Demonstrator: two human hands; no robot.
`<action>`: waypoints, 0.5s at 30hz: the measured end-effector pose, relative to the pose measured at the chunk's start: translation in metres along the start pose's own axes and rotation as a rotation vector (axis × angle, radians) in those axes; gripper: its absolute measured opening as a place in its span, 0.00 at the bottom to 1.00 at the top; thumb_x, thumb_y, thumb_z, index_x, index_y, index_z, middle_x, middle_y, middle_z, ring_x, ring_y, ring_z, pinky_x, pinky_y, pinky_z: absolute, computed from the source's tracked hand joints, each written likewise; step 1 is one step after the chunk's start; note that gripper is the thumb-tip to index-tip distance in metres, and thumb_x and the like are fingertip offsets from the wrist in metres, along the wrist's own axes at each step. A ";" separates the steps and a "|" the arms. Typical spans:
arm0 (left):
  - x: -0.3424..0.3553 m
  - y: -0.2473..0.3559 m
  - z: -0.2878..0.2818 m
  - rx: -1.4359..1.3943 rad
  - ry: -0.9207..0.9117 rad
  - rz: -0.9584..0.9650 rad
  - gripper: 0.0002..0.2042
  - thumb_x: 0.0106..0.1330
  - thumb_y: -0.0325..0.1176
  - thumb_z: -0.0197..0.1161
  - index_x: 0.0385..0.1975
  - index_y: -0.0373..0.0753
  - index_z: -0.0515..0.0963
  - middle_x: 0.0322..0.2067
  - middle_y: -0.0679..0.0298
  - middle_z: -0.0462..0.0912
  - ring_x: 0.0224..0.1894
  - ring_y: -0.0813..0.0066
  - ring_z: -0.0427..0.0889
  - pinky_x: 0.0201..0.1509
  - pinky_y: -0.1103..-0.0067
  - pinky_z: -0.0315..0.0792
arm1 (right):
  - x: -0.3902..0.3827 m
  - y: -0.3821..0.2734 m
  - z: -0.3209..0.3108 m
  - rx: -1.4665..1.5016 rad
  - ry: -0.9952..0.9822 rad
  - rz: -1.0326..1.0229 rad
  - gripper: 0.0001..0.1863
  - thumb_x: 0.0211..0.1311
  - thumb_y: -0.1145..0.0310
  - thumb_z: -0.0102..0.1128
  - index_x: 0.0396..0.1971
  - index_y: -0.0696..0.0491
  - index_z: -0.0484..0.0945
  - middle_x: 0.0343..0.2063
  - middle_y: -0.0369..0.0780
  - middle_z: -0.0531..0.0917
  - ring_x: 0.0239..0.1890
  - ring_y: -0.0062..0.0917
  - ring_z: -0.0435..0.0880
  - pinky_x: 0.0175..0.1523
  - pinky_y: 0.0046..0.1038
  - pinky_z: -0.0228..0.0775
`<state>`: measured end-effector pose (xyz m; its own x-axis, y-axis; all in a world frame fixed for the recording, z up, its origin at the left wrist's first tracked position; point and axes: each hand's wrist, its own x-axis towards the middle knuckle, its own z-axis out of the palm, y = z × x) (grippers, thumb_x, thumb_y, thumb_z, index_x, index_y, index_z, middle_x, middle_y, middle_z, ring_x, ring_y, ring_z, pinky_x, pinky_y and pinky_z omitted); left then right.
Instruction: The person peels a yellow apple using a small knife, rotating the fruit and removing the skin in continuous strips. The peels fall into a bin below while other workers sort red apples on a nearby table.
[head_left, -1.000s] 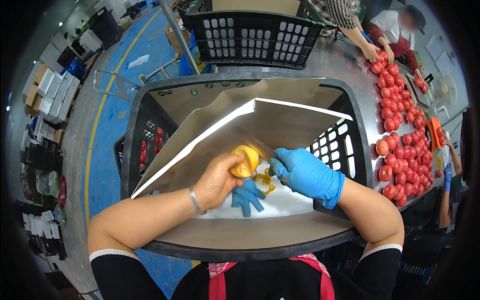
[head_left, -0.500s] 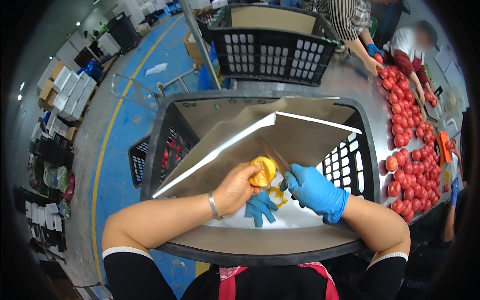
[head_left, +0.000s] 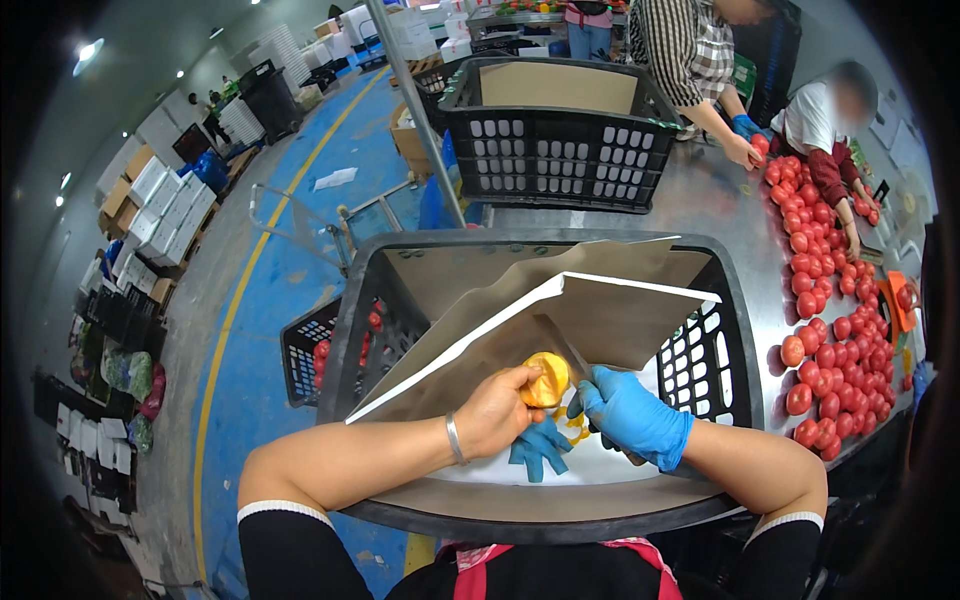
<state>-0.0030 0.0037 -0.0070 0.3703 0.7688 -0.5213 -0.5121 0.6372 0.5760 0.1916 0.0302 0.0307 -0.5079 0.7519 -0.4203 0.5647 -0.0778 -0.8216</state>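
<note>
My bare left hand (head_left: 496, 412), with a silver bangle on the wrist, holds a peeled yellow fruit (head_left: 546, 376). My blue-gloved right hand (head_left: 635, 418) grips a knife (head_left: 558, 340), its blade upright just right of the fruit. Both hands are over a black crate (head_left: 520, 520) lined with brown board (head_left: 615, 320), which has a white folded edge. Below the fruit, yellow peelings (head_left: 577, 425) and a crumpled blue glove (head_left: 540, 450) lie on the white surface inside.
Another black crate (head_left: 555, 170) stands behind on the steel table (head_left: 720, 210). Many red tomatoes (head_left: 830, 380) cover its right side, where co-workers (head_left: 825, 120) handle them. A metal pole (head_left: 420, 100), trolley (head_left: 305, 225), tomato crate (head_left: 305, 360) and stacked boxes (head_left: 160, 215) are at left.
The view has tilted and shifted, so the crates, hands and table sit lower and further right in the picture. Both hands keep hold of the fruit and knife.
</note>
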 end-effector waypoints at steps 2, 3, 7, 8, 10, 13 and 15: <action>0.001 -0.003 -0.002 -0.015 -0.019 0.000 0.14 0.68 0.36 0.44 0.48 0.37 0.67 0.43 0.61 0.73 0.42 0.74 0.72 0.43 0.78 0.68 | -0.006 -0.007 0.001 0.028 -0.008 0.049 0.15 0.67 0.64 0.38 0.35 0.62 0.69 0.18 0.40 0.75 0.10 0.19 0.69 0.16 0.21 0.64; 0.002 -0.003 -0.001 -0.015 -0.012 0.013 0.14 0.68 0.36 0.45 0.48 0.37 0.67 0.44 0.61 0.73 0.43 0.74 0.73 0.44 0.77 0.68 | -0.007 -0.013 -0.001 0.009 -0.014 0.072 0.15 0.67 0.64 0.38 0.36 0.61 0.69 0.18 0.40 0.75 0.10 0.18 0.68 0.15 0.20 0.64; 0.004 -0.003 -0.003 0.000 -0.010 0.024 0.14 0.68 0.36 0.46 0.49 0.37 0.67 0.44 0.61 0.74 0.46 0.73 0.73 0.47 0.75 0.68 | -0.004 -0.008 0.001 0.032 -0.005 0.016 0.14 0.68 0.64 0.38 0.35 0.61 0.68 0.19 0.40 0.75 0.10 0.18 0.69 0.15 0.20 0.65; 0.003 -0.002 -0.003 0.004 -0.001 0.023 0.14 0.68 0.36 0.46 0.49 0.37 0.67 0.44 0.61 0.74 0.46 0.73 0.73 0.47 0.75 0.68 | -0.004 -0.008 0.001 0.045 -0.008 0.020 0.14 0.68 0.65 0.38 0.34 0.61 0.67 0.20 0.40 0.76 0.10 0.18 0.70 0.15 0.20 0.65; 0.004 -0.005 -0.004 -0.002 -0.008 0.032 0.14 0.68 0.37 0.45 0.49 0.38 0.67 0.44 0.62 0.74 0.45 0.74 0.73 0.44 0.77 0.68 | -0.001 -0.001 0.005 0.058 0.009 0.002 0.15 0.67 0.63 0.39 0.33 0.62 0.67 0.20 0.42 0.76 0.11 0.20 0.72 0.17 0.22 0.67; 0.003 -0.006 0.000 -0.020 0.011 0.044 0.14 0.68 0.38 0.44 0.49 0.39 0.67 0.43 0.62 0.74 0.44 0.74 0.73 0.41 0.78 0.67 | 0.000 -0.001 0.010 0.071 0.035 0.000 0.16 0.66 0.62 0.41 0.31 0.62 0.68 0.20 0.46 0.77 0.15 0.26 0.76 0.20 0.25 0.70; 0.002 -0.006 0.001 -0.015 0.015 0.049 0.14 0.68 0.38 0.43 0.49 0.39 0.67 0.43 0.62 0.74 0.43 0.74 0.73 0.39 0.79 0.67 | -0.002 -0.004 0.010 0.105 0.027 0.004 0.16 0.66 0.62 0.41 0.31 0.62 0.68 0.21 0.46 0.77 0.15 0.26 0.76 0.20 0.25 0.70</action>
<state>0.0016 0.0015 -0.0109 0.3324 0.7983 -0.5022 -0.5413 0.5975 0.5915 0.1836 0.0231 0.0313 -0.4877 0.7685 -0.4143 0.4944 -0.1480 -0.8566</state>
